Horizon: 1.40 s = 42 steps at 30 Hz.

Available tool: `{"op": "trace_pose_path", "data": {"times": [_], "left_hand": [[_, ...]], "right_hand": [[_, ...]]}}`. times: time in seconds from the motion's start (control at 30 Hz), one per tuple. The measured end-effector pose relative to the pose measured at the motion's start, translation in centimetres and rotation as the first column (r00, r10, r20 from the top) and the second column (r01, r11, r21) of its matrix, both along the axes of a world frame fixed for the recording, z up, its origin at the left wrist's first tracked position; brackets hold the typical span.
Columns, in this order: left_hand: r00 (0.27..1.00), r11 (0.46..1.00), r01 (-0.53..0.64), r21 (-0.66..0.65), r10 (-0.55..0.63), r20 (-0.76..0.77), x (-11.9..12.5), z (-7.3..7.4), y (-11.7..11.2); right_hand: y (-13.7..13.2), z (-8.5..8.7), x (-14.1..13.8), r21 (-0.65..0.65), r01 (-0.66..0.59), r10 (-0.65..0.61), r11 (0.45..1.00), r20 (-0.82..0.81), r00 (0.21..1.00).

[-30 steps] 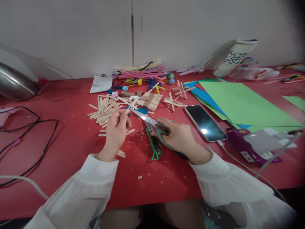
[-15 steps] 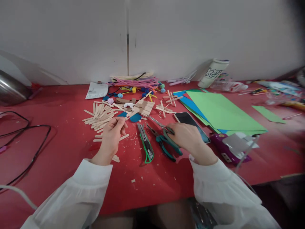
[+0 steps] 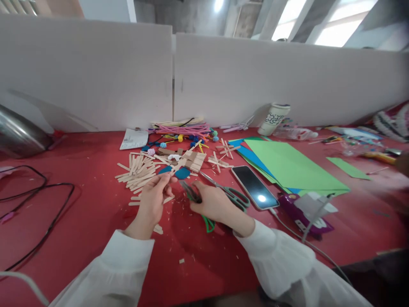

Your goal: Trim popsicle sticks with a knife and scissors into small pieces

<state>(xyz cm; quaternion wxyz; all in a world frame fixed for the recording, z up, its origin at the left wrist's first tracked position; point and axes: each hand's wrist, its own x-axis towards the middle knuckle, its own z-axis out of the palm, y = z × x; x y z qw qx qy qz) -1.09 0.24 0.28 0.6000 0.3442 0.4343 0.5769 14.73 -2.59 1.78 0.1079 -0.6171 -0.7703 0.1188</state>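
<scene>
My left hand (image 3: 153, 198) pinches a wooden craft stick (image 3: 173, 172) between thumb and fingertips. My right hand (image 3: 211, 202) is closed around the middle of a green utility knife (image 3: 209, 224); its grey blade end points away from me. Just right of that hand lies a pair of scissors (image 3: 236, 197) with dark green handles, partly under my forearm. The pliers seen earlier are hidden under my hand. Beyond my left hand spreads a heap of loose craft sticks (image 3: 137, 172). Behind the held stick are joined sticks (image 3: 194, 162) and blue round pieces (image 3: 182, 173).
A smartphone (image 3: 255, 187) on a cable lies right of the scissors, near green paper sheets (image 3: 281, 164) and a purple device (image 3: 303, 215). Pipe cleaners (image 3: 182, 129) and a cup (image 3: 274, 119) stand along the white partition (image 3: 96, 76). Black cable (image 3: 60, 204) lies left on the red tabletop (image 3: 105, 162).
My right hand has let go of the scissors, which now lie on the table, and has moved left onto the utility knife. The left hand keeps its stick. The view has tilted up.
</scene>
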Motion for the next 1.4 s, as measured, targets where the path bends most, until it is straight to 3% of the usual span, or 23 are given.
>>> {"op": "trace_pose_path", "data": {"times": [0.07, 0.13, 0.2, 0.37, 0.5, 0.7, 1.1, 1.4], "left_hand": [[0.999, 0.999, -0.051, 0.013, 0.051, -0.011, -0.1, 0.1, 0.1], [0.995, 0.995, -0.086, 0.047, 0.088, -0.044, -0.1, 0.1, 0.1], [0.988, 0.992, -0.089, 0.092, 0.099, -0.115, 0.0, 0.0, 0.1], [0.93, 0.977, -0.004, 0.215, 0.082, -0.359, 0.3, -0.5, -0.5], [0.824, 0.957, 0.042, 0.287, 0.129, -0.552, 0.4, -0.7, -1.0], [0.74, 0.932, 0.115, 0.343, 0.15, -0.656, 0.3, -0.5, -1.6], [0.653, 0.902, 0.151, 0.404, 0.216, -0.726, 0.3, -0.6, -1.9], [0.589, 0.848, 0.149, 0.509, 0.337, -0.735, 0.2, -0.3, -1.7]], "right_hand": [[0.2, 0.8, 1.3, 0.027, 0.045, -0.038, 0.999, -0.229, 0.973], [0.1, 1.5, 2.2, 0.067, 0.066, -0.028, 0.996, -0.461, 0.887], [-0.2, 1.6, 2.7, 0.018, 0.083, -0.056, 0.996, -0.587, 0.808], [-1.2, 0.1, 1.9, 0.233, -0.107, 0.211, 0.967, -0.485, 0.849], [-1.7, -1.0, 1.5, 0.267, -0.19, 0.296, 0.945, -0.45, 0.843], [-2.1, -1.2, 1.6, 0.283, -0.156, 0.265, 0.946, -0.402, 0.876], [-2.2, -1.2, 1.4, 0.252, -0.123, 0.219, 0.96, -0.4, 0.89], [-2.4, -0.6, 0.8, 0.152, -0.142, 0.202, 0.978, -0.531, 0.823]]}}
